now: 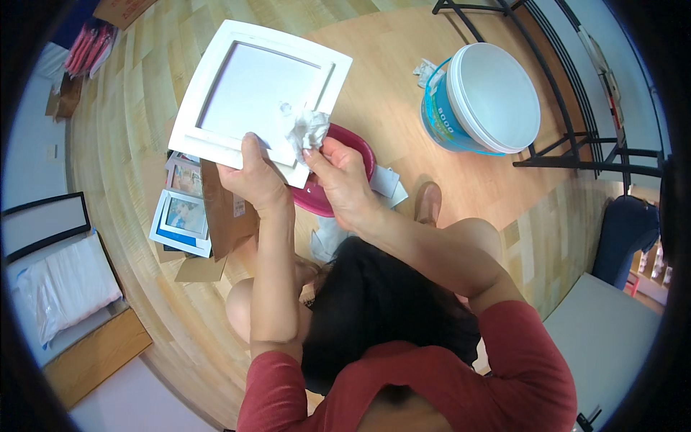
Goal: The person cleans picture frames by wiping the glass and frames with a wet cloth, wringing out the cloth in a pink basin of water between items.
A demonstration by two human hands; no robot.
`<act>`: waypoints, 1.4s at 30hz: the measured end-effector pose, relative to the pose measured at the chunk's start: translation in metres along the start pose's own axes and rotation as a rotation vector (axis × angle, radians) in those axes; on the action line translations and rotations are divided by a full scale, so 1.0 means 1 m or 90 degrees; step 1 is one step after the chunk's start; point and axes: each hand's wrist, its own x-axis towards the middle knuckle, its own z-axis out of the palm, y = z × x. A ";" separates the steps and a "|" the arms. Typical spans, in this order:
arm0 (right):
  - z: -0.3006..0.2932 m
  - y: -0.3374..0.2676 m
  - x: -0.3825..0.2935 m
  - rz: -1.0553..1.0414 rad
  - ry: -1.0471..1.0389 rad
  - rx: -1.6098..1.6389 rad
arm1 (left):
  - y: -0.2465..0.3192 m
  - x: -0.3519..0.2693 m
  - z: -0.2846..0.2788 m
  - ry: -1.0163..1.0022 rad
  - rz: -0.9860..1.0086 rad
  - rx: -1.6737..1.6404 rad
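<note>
My left hand grips the lower edge of a white picture frame, its thumb on the front. The frame is held up and tilted, and a plain pale panel fills its opening. A crumpled white tissue is pinched in my right hand, over the frame's lower right part. Below the right hand sits a dark pink plastic basin, partly hidden by the hand and frame. At the left, a cardboard box holds several framed pictures.
A blue and white plastic bucket stands at the right beside a black metal rack, with crumpled paper behind it. White sheets and a pale cloth lie by the basin. A plastic-wrapped bundle is at far left.
</note>
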 end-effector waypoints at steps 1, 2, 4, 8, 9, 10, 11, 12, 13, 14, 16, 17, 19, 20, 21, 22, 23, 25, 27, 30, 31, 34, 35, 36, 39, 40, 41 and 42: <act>-0.003 0.000 0.002 -0.008 0.001 0.001 | 0.000 -0.001 0.002 -0.005 -0.003 0.002; -0.007 -0.001 0.005 -0.022 0.006 0.011 | 0.001 -0.007 0.003 -0.028 -0.011 0.019; -0.014 -0.019 0.014 -0.036 -0.009 0.032 | 0.008 -0.010 0.001 -0.120 -0.085 0.049; -0.049 -0.043 0.031 -0.151 -0.018 -0.079 | 0.018 0.001 -0.023 -0.225 -0.167 0.024; -0.051 -0.051 0.032 -0.148 -0.028 -0.091 | 0.025 0.013 -0.033 -0.196 -0.149 0.050; -0.058 -0.056 0.033 -0.141 -0.033 -0.108 | 0.032 0.019 -0.036 -0.151 -0.095 0.123; -0.065 -0.060 0.034 -0.157 -0.040 -0.171 | 0.036 0.026 -0.037 -0.101 -0.043 0.184; -0.071 -0.064 0.035 -0.174 -0.048 -0.232 | 0.038 0.035 -0.044 -0.102 0.003 0.218; -0.077 -0.066 0.037 -0.189 -0.058 -0.292 | 0.040 0.045 -0.053 -0.101 0.050 0.253; -0.086 -0.064 0.041 -0.189 -0.066 -0.344 | 0.041 0.052 -0.059 -0.107 0.046 0.234; -0.084 -0.067 0.036 -0.170 -0.068 -0.364 | 0.045 0.063 -0.071 -0.111 0.039 0.205; -0.084 -0.067 0.035 -0.160 -0.070 -0.375 | 0.043 0.066 -0.074 -0.129 0.024 0.193; -0.088 -0.065 0.037 -0.163 -0.092 -0.416 | 0.045 0.071 -0.072 -0.164 0.001 0.167; -0.088 -0.066 0.038 -0.170 -0.105 -0.446 | 0.049 0.072 -0.073 -0.193 -0.041 0.186; -0.088 -0.067 0.037 -0.177 -0.113 -0.481 | 0.051 0.073 -0.071 -0.177 -0.052 0.228; -0.087 -0.068 0.035 -0.181 -0.121 -0.494 | 0.054 0.073 -0.069 -0.160 -0.064 0.270; -0.087 -0.069 0.035 -0.165 -0.136 -0.488 | 0.053 0.074 -0.069 -0.144 -0.076 0.312; -0.085 -0.071 0.035 -0.139 -0.174 -0.464 | 0.057 0.080 -0.074 -0.243 -0.120 0.280; -0.086 -0.072 0.038 -0.132 -0.219 -0.454 | 0.058 0.073 -0.067 -0.321 -0.152 0.231; -0.082 -0.082 0.035 -0.116 -0.248 -0.468 | 0.070 0.046 -0.046 -0.463 -0.237 0.305; -0.079 -0.082 0.035 -0.124 -0.261 -0.486 | 0.079 0.037 -0.039 -0.476 -0.234 0.385; -0.071 -0.086 0.034 -0.133 -0.274 -0.533 | 0.063 0.030 -0.037 -0.530 -0.055 0.488; -0.066 -0.087 0.034 -0.126 -0.270 -0.540 | 0.061 0.029 -0.038 -0.512 -0.073 0.486; -0.064 -0.088 0.035 -0.120 -0.267 -0.545 | 0.062 0.027 -0.035 -0.494 -0.089 0.484; -0.066 -0.089 0.038 -0.246 -0.284 -0.605 | 0.062 0.021 -0.031 -0.466 -0.082 0.478; -0.065 -0.092 0.038 -0.219 -0.286 -0.606 | 0.060 0.021 -0.032 -0.468 -0.077 0.479; -0.063 -0.096 0.037 -0.191 -0.289 -0.607 | 0.059 0.020 -0.032 -0.470 -0.072 0.480; -0.061 -0.099 0.035 -0.162 -0.290 -0.606 | 0.059 0.019 -0.031 -0.471 -0.072 0.482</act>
